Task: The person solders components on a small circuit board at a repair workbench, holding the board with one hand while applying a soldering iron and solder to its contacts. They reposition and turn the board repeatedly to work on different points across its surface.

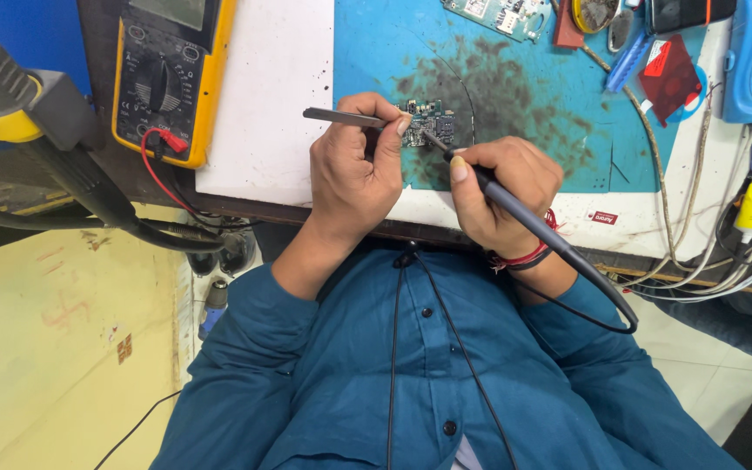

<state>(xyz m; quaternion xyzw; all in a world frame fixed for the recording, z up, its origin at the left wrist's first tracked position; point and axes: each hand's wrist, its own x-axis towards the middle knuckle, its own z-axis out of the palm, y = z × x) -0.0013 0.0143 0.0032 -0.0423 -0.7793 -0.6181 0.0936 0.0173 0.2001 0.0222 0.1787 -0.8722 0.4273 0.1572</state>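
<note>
Two hands [354,170] [502,187] over circuit board [428,117], mid-mat [533,130].

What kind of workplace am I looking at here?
Most likely an electronics repair bench: a yellow multimeter beside a stained blue work mat, and a small circuit board being worked with a soldering iron and tweezers.

The workbench [271,104] carried a blue work mat [550,113], soot-stained at its centre. A small circuit board [428,120] lay on the stain. A second circuit board [502,15] and a red plastic piece [668,77] lay farther back. A yellow multimeter [167,74] rested at the left edge.
</note>
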